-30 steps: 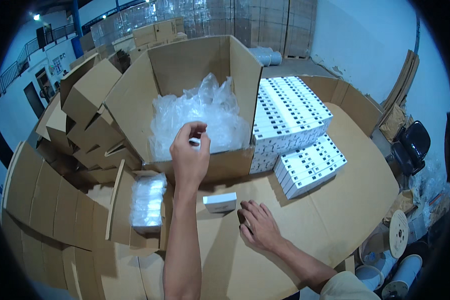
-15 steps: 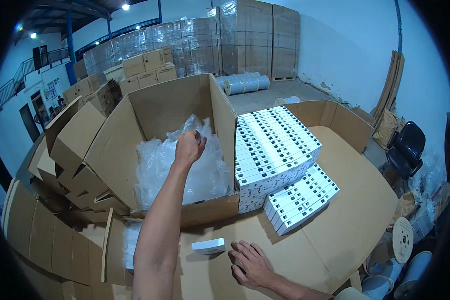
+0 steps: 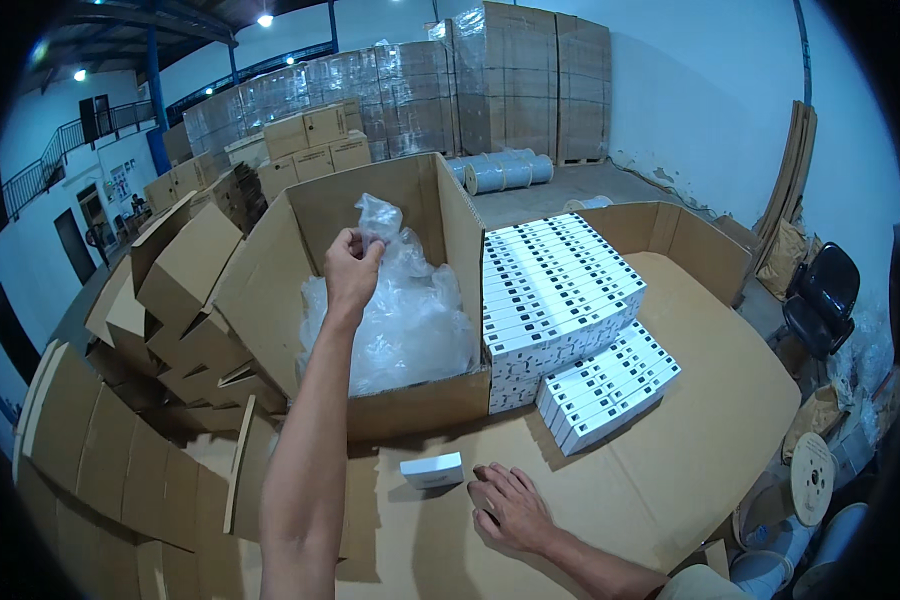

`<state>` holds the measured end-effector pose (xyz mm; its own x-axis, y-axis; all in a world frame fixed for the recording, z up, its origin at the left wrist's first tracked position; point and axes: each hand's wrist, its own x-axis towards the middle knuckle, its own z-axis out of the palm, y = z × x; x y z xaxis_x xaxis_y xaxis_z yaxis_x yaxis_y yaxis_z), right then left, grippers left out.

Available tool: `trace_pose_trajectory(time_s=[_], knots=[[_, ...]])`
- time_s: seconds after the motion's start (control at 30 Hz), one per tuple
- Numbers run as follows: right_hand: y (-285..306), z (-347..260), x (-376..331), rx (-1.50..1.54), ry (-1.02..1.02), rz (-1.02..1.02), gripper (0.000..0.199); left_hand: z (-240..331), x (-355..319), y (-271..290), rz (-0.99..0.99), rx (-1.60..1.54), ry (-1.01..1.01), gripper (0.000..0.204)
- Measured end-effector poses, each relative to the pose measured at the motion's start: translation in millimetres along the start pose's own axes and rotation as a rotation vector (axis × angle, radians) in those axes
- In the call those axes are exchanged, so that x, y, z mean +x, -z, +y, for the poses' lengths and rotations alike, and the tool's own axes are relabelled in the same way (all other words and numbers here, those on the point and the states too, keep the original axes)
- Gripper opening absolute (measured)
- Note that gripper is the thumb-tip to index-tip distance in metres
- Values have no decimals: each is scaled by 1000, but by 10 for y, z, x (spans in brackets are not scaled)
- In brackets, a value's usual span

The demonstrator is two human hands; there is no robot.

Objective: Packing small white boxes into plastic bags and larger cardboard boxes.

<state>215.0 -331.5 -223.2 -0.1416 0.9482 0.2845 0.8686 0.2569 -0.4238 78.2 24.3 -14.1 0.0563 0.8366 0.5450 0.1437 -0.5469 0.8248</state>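
Observation:
My left hand (image 3: 352, 272) reaches over a large open carton (image 3: 410, 408) and pinches the top of a clear plastic bag (image 3: 380, 212). Below it, a heap of similar clear bags (image 3: 400, 335) fills the lower part of the carton. My right hand (image 3: 513, 508) lies palm down on the cardboard-covered table (image 3: 630, 500), fingers somewhat spread and holding nothing. Just left of its fingertips stands a small white box (image 3: 432, 470), apart from the hand.
Right of the carton are a tall stack of white boxes (image 3: 560, 280) and a lower stack (image 3: 610, 390). Folded cardboard (image 3: 185, 300) crowds the left side. A black chair (image 3: 822, 300) and cable spools (image 3: 813, 475) are beyond the table's right edge.
My left hand has drawn back and slightly left, lifting a bag's end above the heap. The right hand stays on the table. The whole view has shifted slightly.

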Motion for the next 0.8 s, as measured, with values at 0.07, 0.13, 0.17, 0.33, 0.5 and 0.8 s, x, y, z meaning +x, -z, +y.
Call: trace_pose_trajectory(time_s=[0.07, 0.13, 0.17, 0.33, 0.5, 0.8], knots=[[7, 27, -15, 16, -11, 10, 49, 244, -191, 61, 0, -145, -31, 16], [-4, 28, -10, 28, 4, 10, 49, 423, -477, 152, 8, -245, -20, 17], [2, 58, -26, 27, 1, 20, 48, 472, -630, 118, 1, -364, -10, 18], [21, 26, 15, 89, 33, 3, 47, 659, -1598, 371, -26, -628, 139, 26], [44, 146, -9, 385, -76, 73, 33, 603, -2703, 508, -113, -620, 263, 31], [179, -32, 25, 1693, -284, -66, 32, 86, -3844, 426, -422, -595, 618, 40]])
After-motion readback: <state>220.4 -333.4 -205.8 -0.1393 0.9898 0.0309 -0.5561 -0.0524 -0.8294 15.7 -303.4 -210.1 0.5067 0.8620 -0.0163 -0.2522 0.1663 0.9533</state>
